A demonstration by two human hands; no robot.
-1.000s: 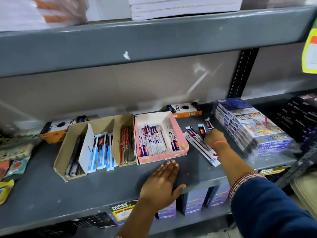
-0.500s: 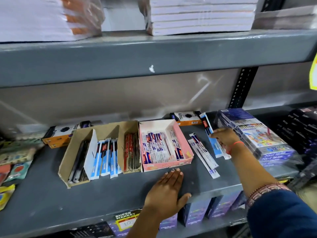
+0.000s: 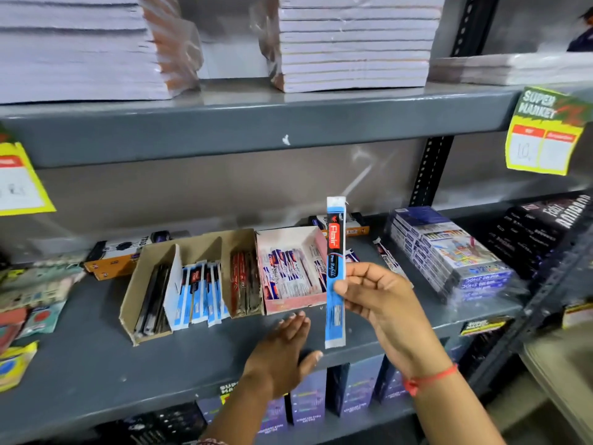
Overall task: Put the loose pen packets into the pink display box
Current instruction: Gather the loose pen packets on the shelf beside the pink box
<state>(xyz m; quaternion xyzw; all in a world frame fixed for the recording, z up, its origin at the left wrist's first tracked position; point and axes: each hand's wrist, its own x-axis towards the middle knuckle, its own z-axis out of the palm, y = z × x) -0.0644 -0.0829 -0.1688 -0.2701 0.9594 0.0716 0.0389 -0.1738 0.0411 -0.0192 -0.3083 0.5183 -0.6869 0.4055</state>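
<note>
My right hand (image 3: 377, 297) holds a long blue Flair pen refill packet (image 3: 335, 252) upright in the air, in front of the right side of the pink display box (image 3: 290, 304). The pink box sits on the grey shelf and holds several white-and-blue pen packets. My left hand (image 3: 285, 351) lies flat on the shelf, fingers apart, just in front of the box. More loose pen packets (image 3: 385, 255) lie on the shelf to the right of the box, partly hidden behind my right hand.
A brown cardboard tray (image 3: 134, 290) with black, blue and red packets stands left of the pink box. Wrapped colour-pencil boxes (image 3: 449, 252) are stacked at the right. Orange boxes line the back wall. The upper shelf (image 3: 256, 123) carries paper stacks and price tags.
My right hand picked a blue packet up off the shelf beside the pencil boxes and raised it upright in front of me. My left hand stayed flat on the shelf.
</note>
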